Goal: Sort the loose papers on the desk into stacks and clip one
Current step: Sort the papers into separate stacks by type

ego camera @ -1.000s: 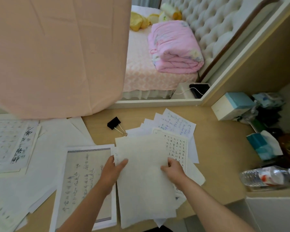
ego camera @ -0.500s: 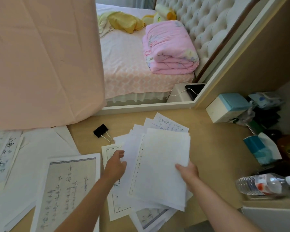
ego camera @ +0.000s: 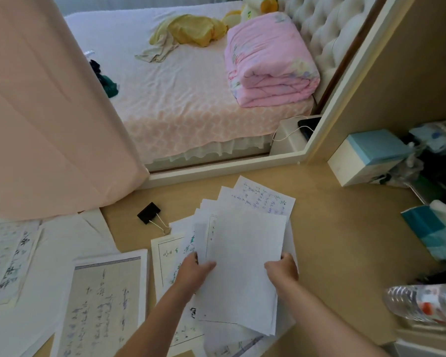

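A bundle of white sheets [ego camera: 245, 264] is lifted over the wooden desk [ego camera: 340, 228]. My left hand [ego camera: 195, 273] grips its left edge, thumb on top. My right hand [ego camera: 282, 269] grips its right edge. Under the bundle lie more loose papers [ego camera: 265, 198] with handwriting, and a bordered sheet [ego camera: 166, 256] at the left. A black binder clip [ego camera: 150, 213] lies on the desk just left of the pile, apart from both hands. Further left, a large framed calligraphy sheet [ego camera: 101, 305] and other papers [ego camera: 8, 256] cover the desk.
A pink curtain [ego camera: 49, 112] hangs over the desk's far left. On the right stand a white and blue box [ego camera: 366, 158], a teal tissue pack [ego camera: 433, 233] and a lying water bottle [ego camera: 425, 304]. Beyond the desk is a bed with a folded pink quilt [ego camera: 268, 60].
Both hands have gathered the sheets from flat on the pile and lifted them as a bundle. The view has swung to the right, so the curtain and clip sit further left.
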`<state>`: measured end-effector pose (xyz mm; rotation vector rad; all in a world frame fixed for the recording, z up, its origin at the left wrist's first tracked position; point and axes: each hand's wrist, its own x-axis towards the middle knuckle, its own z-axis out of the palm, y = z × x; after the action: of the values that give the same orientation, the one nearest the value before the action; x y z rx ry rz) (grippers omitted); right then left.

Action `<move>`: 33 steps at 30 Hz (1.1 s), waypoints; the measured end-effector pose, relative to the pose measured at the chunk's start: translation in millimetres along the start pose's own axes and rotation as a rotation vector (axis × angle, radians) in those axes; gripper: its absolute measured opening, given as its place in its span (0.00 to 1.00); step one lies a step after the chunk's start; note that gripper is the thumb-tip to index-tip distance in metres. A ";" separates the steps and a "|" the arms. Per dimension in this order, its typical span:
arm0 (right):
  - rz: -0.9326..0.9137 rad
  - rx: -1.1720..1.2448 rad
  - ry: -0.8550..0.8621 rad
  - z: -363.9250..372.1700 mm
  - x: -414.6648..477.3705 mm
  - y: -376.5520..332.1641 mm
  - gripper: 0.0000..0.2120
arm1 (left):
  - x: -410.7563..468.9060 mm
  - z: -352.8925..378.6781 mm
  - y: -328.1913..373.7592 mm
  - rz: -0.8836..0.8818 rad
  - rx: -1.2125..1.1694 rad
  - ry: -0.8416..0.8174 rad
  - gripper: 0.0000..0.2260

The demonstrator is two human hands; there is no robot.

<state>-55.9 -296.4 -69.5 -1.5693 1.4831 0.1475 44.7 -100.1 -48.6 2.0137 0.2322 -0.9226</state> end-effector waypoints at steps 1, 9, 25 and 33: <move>-0.035 -0.047 -0.047 -0.1 0.3 0.0 0.12 | -1.3 0.0 0.5 -0.005 -0.019 -0.025 0.17; -0.368 -0.317 -0.127 -12.0 -4.1 -11.3 0.09 | -7.7 -26.3 0.4 -0.005 -0.173 -0.191 0.14; 0.035 0.307 0.045 -44.5 18.5 -16.4 0.15 | 23.5 -39.3 -1.8 0.190 0.422 0.245 0.34; -0.106 -0.083 0.189 -28.5 54.9 -43.4 0.13 | 40.5 -13.8 10.4 -0.010 0.354 0.180 0.34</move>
<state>-19.5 -362.5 -66.3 -1.7656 1.5505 -0.0011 85.5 -102.5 -65.0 2.4284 0.1871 -0.8328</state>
